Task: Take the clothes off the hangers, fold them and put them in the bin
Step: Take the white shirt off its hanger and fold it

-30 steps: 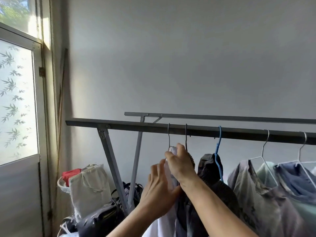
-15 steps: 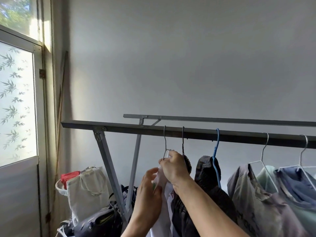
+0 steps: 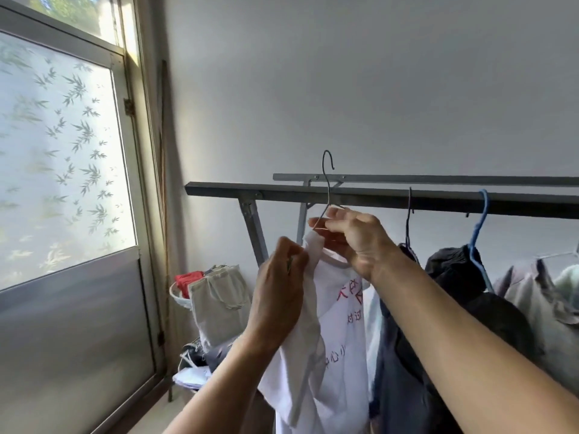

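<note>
Against grey wall (image 3: 344, 89), wire hanger (image 3: 327, 183) hook upward, white shirt (image 3: 340, 339) lengthwise vertical.

White shirt (image 3: 340, 336): red Chinese print, only 心 legible

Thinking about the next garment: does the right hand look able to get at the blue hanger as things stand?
Probably, once freed: the right hand pinches the wire hanger now, and only the dark hanger hangs between it and the blue hanger.
</note>
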A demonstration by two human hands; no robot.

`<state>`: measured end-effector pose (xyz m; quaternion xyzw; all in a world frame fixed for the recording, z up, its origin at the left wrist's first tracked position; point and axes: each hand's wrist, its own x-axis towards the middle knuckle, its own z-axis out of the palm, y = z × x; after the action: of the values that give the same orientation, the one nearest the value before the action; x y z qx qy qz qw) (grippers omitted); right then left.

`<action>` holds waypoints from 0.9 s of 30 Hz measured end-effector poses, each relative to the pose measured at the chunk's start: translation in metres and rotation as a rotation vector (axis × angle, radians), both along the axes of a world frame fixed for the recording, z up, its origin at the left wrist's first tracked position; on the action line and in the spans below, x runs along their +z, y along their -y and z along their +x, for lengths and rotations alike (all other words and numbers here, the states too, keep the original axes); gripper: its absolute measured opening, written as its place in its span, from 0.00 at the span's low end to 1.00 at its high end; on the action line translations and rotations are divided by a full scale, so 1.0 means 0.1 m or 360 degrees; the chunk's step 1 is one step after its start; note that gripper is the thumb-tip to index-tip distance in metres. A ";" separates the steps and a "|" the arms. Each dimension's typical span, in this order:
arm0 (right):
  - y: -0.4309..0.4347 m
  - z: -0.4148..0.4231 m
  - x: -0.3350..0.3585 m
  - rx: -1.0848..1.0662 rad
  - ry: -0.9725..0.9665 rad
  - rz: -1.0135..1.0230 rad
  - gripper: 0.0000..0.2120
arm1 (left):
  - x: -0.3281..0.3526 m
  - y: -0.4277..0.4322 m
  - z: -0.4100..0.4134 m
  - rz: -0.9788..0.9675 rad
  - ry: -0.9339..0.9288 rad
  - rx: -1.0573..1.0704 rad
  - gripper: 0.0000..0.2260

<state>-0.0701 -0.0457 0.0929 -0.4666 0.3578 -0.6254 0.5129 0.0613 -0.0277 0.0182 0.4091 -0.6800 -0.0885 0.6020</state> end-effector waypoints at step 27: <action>-0.05 0.71 -0.29 -0.0151 0.0277 0.0083 0.06 | -0.17 -0.31 1.49 0.0247 0.0385 0.0172 0.07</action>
<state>0.0005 -0.0403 0.0638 -0.3795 0.3496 -0.6777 0.5239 0.2106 0.0036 0.0014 0.4982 -0.7157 -0.0582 0.4861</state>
